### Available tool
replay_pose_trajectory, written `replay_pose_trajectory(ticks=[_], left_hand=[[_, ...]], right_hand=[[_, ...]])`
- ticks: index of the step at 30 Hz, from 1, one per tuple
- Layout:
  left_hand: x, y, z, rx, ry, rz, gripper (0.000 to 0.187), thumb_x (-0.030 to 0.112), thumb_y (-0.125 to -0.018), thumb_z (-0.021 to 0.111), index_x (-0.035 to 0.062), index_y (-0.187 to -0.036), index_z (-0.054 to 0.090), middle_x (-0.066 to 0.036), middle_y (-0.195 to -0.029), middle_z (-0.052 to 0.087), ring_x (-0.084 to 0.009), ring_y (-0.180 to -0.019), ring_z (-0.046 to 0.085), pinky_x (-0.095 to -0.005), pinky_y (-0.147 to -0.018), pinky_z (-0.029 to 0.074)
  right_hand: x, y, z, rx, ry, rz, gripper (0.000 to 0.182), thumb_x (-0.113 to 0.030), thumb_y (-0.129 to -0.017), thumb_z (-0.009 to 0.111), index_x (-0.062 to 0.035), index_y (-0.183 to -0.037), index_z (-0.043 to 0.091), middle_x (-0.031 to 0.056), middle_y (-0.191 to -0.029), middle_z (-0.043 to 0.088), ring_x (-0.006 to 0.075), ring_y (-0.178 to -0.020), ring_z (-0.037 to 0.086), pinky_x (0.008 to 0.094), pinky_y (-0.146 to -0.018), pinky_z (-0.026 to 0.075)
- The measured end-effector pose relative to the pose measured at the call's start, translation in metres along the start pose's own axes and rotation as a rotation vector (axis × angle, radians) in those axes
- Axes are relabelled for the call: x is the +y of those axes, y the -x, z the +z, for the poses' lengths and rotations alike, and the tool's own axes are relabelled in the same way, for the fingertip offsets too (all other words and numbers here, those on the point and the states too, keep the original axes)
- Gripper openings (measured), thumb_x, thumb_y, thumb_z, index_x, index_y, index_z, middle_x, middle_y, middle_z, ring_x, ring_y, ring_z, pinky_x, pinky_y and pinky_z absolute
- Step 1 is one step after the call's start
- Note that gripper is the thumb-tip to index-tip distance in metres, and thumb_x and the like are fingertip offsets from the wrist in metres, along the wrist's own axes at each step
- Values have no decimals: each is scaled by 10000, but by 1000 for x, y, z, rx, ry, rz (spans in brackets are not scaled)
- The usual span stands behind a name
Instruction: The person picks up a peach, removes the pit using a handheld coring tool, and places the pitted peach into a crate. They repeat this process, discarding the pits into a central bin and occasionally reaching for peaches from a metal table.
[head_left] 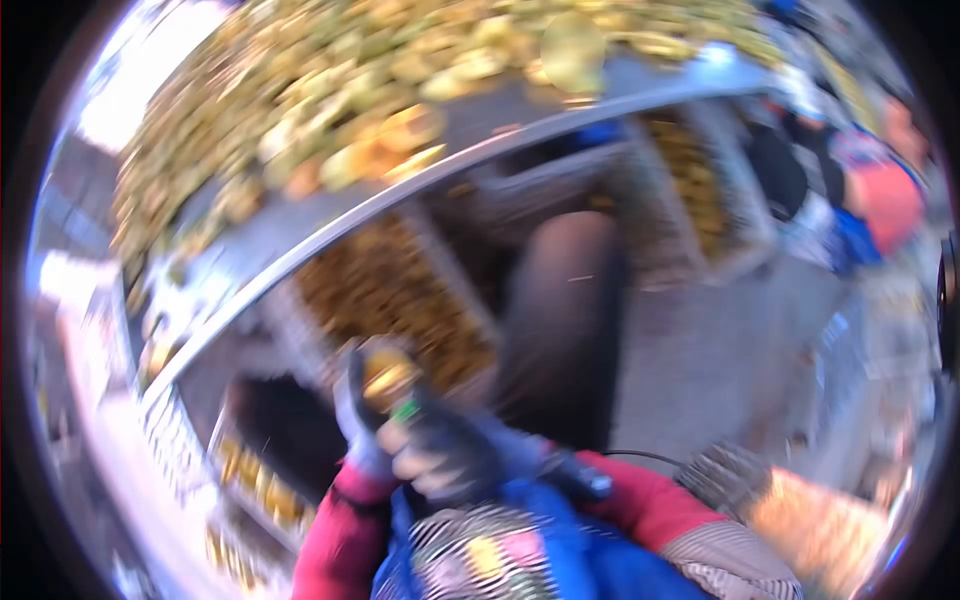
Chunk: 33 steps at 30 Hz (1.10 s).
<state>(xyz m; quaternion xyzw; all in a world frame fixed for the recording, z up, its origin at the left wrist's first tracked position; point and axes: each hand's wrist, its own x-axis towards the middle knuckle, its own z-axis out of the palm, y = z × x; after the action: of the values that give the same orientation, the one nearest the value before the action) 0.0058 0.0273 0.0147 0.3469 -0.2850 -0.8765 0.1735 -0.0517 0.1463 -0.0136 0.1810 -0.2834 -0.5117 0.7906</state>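
My left hand (361, 418), in a greyish glove, is curled round a yellow-brown rounded piece (388, 375) in front of my lap. Right beside it, my right hand (440, 455) wears a dark glove and has its fingers closed. A small green part (405, 410) shows at the top of the right fist; blur hides what it belongs to. Both hands are close together, above the blue apron (570, 540). Beyond them, a crate (450, 275) full of brownish-yellow pieces lies below the table edge.
A metal-edged table (490, 118) heaped with yellow rounded pieces (345, 90) curves across the front. Another crate (735, 190) of pieces stands under it, right of my knee (575, 270). A person in red and blue (885, 200) is at the far right. An orange-topped block (820, 520) lies lower right.
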Motion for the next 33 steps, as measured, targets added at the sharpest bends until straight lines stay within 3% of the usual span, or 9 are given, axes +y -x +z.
replay_pose_trajectory(ticks=[7,9,11,13,16,19,21,29,33], left_hand=[[43,17,-33,313,-364,253,601,506,-974,332,-17,-978,628,-114,-894,651,-171,-781,614,-292,-732,505],[63,38,-37,530,-1192,1041,552,466,-980,357,-17,-1006,624,-117,-930,646,-165,-789,614,-281,-728,511],[89,62,-106,916,-1866,1413,521,455,-955,427,-25,-1024,617,-126,-948,640,-197,-812,620,-307,-753,515],[123,87,-188,859,-671,795,537,475,-891,525,-25,-1072,596,-172,-1001,629,-289,-866,630,-390,-785,510],[157,105,-223,1202,-1956,-123,490,474,-839,581,52,-1087,603,-238,-1016,607,-383,-933,602,-446,-805,479],[188,55,-157,956,-1646,543,314,345,-859,619,58,-985,643,-159,-947,627,-321,-878,619,-389,-764,475],[212,-2,-113,712,-1578,661,237,280,-858,636,60,-946,654,-128,-876,641,-305,-838,622,-365,-739,476],[277,-220,-126,682,-2354,455,638,399,-713,733,143,-1252,508,-213,-1042,597,-332,-961,607,-408,-793,485],[249,-211,-131,329,-2149,618,580,335,-686,749,134,-1178,515,-220,-1091,545,-393,-1024,551,-461,-844,461]], right_hand=[[-22,-12,5,255,188,-75,539,-550,-961,342,-66,-920,576,8,-570,425,65,-359,346,202,-296,300],[-24,-16,5,368,224,-88,526,-528,-969,345,-66,-882,580,-1,-536,394,64,-354,333,205,-283,285],[-29,-17,7,402,294,-83,509,-513,-972,353,-67,-876,579,-8,-515,371,66,-350,323,208,-276,267],[-34,-15,8,486,277,-112,501,-511,-970,363,-74,-854,577,-12,-515,366,67,-342,312,205,-278,263],[-41,-16,3,522,280,-112,507,-534,-952,391,-77,-826,572,-17,-512,364,67,-336,306,205,-279,258],[-45,-23,1,624,318,-110,518,-552,-939,407,-79,-798,563,-28,-510,355,67,-335,298,203,-280,249],[-50,-26,-3,661,452,-70,526,-565,-928,423,-64,-863,573,-18,-516,350,63,-355,312,205,-299,239],[-64,-36,2,881,509,-251,535,-557,-932,423,-63,-798,579,-26,-516,352,75,-344,277,230,-316,228],[-68,-32,2,764,455,-212,517,-556,-929,433,-68,-846,586,-33,-517,365,71,-357,301,229,-319,234]])
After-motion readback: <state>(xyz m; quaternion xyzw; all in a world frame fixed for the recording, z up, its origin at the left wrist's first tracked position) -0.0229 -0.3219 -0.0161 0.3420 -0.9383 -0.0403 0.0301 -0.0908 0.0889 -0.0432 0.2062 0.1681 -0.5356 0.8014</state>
